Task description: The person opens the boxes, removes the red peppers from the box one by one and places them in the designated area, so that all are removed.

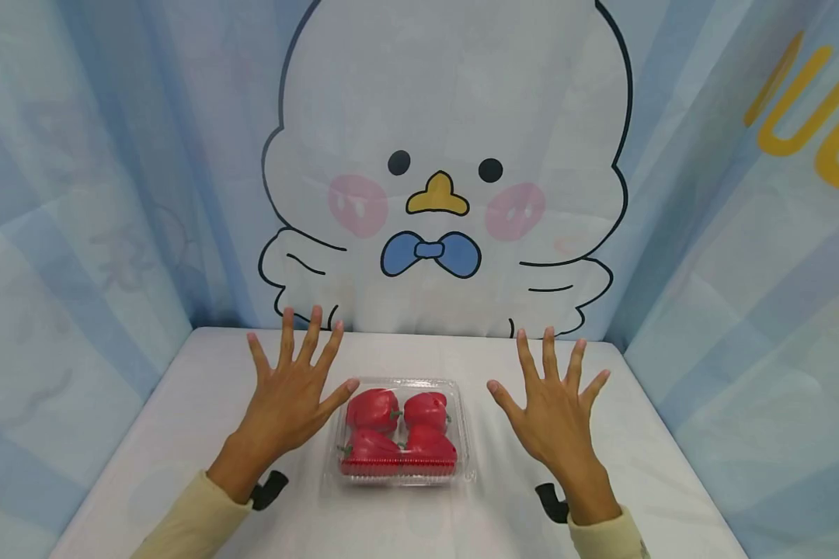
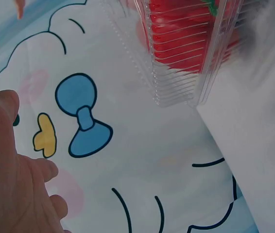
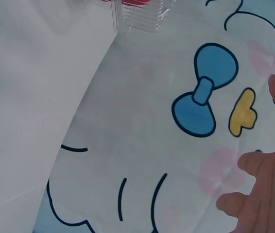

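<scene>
A clear plastic clamshell box sits on the white table, its lid apparently closed. Inside lie several red bell peppers with green stems. To the left of the box, my left hand is held up with its fingers spread, the thumb tip overlapping the box's edge in the head view. My right hand is raised likewise to the right of the box, fingers spread and holding nothing. Each wrist view shows part of the box at the top, with the left palm or right palm at the side.
The white table ends at a cloth backdrop printed with a white cartoon bird in a blue bow tie. Blue-and-white curtains hang at both sides. A black strap piece shows at each wrist.
</scene>
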The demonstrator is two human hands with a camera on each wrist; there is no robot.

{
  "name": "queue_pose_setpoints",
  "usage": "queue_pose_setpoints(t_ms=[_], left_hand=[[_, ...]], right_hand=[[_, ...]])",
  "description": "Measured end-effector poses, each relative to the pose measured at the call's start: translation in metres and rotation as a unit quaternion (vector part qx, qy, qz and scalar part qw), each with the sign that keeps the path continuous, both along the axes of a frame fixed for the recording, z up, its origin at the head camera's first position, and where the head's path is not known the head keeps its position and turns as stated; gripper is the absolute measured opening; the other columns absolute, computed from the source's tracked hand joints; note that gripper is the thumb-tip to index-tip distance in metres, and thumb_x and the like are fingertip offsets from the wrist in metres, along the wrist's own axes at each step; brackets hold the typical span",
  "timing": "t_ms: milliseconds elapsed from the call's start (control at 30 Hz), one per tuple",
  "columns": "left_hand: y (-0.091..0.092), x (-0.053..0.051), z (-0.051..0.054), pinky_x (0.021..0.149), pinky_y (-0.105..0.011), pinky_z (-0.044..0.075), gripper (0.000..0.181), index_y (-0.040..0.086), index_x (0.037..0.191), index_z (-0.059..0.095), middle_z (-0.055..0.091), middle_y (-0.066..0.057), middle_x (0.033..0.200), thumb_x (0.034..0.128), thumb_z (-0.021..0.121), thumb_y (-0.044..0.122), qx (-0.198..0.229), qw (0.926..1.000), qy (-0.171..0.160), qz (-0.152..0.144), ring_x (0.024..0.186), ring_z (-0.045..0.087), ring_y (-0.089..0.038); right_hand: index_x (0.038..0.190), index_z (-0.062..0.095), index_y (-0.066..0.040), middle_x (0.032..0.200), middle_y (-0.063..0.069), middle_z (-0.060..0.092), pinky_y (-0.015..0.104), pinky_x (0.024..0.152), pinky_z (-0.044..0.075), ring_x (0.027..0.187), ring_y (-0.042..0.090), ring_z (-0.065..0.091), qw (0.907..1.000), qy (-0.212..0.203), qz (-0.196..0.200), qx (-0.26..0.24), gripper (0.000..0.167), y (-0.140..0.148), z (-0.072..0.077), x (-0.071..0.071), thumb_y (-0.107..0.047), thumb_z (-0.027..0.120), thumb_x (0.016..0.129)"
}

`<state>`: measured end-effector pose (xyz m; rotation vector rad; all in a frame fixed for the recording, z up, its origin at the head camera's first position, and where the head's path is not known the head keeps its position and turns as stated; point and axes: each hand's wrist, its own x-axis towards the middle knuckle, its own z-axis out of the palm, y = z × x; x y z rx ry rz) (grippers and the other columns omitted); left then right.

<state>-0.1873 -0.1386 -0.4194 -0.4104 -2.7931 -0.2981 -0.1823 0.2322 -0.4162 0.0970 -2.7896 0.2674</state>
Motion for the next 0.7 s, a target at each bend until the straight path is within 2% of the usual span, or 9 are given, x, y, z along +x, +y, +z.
queue_pose_setpoints(t_ms=[233,400,533,600,700], left_hand=[[0.002,0.002,0.000,0.117,-0.089,-0.007,0.089,0.018,0.171,0.024,0.004,-0.016,0.180,0.0999,0.057,0.062,0.007,0.9999,0.014,-0.007,0.164,-0.007,-0.052],[0.003,-0.002,-0.001,0.122,-0.084,-0.001,0.085,0.018,0.170,0.026,0.012,-0.021,0.178,0.1015,0.058,0.057,0.031,0.9995,0.005,-0.010,0.164,0.005,-0.052],[0.000,-0.006,-0.006,0.125,-0.078,0.009,0.079,0.017,0.168,0.032,0.025,-0.025,0.174,0.1029,0.063,0.047,0.110,0.9938,-0.009,-0.016,0.160,0.025,-0.050],[-0.003,-0.006,-0.012,0.123,-0.076,0.015,0.075,0.016,0.166,0.037,0.032,-0.025,0.171,0.1025,0.067,0.040,0.166,0.9859,-0.013,-0.022,0.156,0.033,-0.048],[-0.007,-0.007,-0.021,0.118,-0.075,0.022,0.067,0.014,0.162,0.045,0.042,-0.023,0.166,0.1018,0.069,0.031,0.245,0.9690,-0.016,-0.027,0.151,0.040,-0.046]], right_hand=[[0.172,0.016,-0.029,0.179,0.020,0.008,0.089,0.116,-0.008,0.160,0.059,-0.009,0.9999,0.005,0.003,-0.010,0.094,-0.001,0.001,0.001,-0.072,0.055,0.098],[0.171,0.023,-0.029,0.177,0.023,0.019,0.087,0.120,0.003,0.159,0.061,0.011,0.9986,0.039,0.010,-0.035,0.092,-0.005,-0.002,0.001,-0.063,0.065,0.097],[0.168,0.035,-0.024,0.171,0.024,0.034,0.080,0.121,0.021,0.153,0.054,0.032,0.9921,0.092,0.033,-0.078,0.088,-0.011,-0.011,0.002,-0.050,0.076,0.094],[0.165,0.040,-0.022,0.166,0.024,0.040,0.075,0.117,0.032,0.146,0.049,0.041,0.9864,0.120,0.046,-0.102,0.086,-0.014,-0.016,0.002,-0.044,0.080,0.093],[0.161,0.048,-0.019,0.159,0.021,0.049,0.068,0.107,0.045,0.137,0.043,0.048,0.9758,0.159,0.062,-0.137,0.082,-0.020,-0.024,0.004,-0.036,0.085,0.089]])
